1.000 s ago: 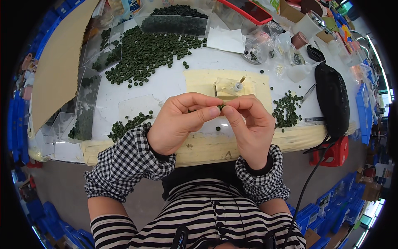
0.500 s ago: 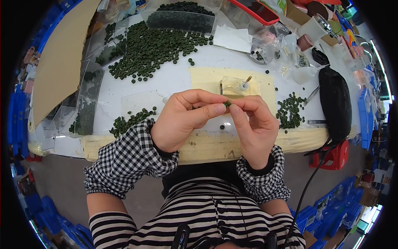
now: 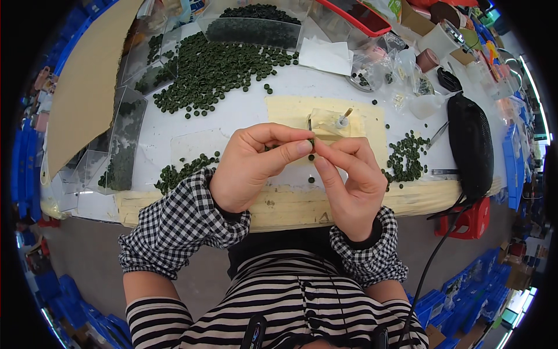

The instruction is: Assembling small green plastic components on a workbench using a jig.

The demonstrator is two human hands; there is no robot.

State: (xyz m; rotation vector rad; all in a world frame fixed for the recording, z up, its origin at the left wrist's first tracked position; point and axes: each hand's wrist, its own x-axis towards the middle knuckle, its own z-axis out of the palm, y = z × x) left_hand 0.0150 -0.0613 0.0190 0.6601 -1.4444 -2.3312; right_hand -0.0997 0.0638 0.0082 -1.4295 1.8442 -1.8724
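Note:
My left hand (image 3: pixel 247 166) is closed, its thumb and index fingertip pinching a small round dark green piece (image 3: pixel 311 143), mostly hidden by the fingers. My right hand (image 3: pixel 356 186) is held close by, its index fingertip against or right beside that piece. The right thumb is parted from the index finger, and nothing shows between them. Just below the fingertips is a similar green piece (image 3: pixel 311 157); whether it lies on the table or is in the air I cannot tell. Another green piece (image 3: pixel 311 180) lies lower, on the white tabletop.
A large heap of green pieces (image 3: pixel 203 70) spreads at the far left, with smaller piles (image 3: pixel 189 171) (image 3: pixel 407 156) at either side of my hands. Beyond them stands a tape-covered fixture (image 3: pixel 331 122) with a peg. A black pouch (image 3: pixel 469 145) lies at right; cardboard (image 3: pixel 81 87) leans at left.
My right thumb has moved away from the index finger and down. A green piece now shows below the fingertips. The pinched piece has shifted slightly left.

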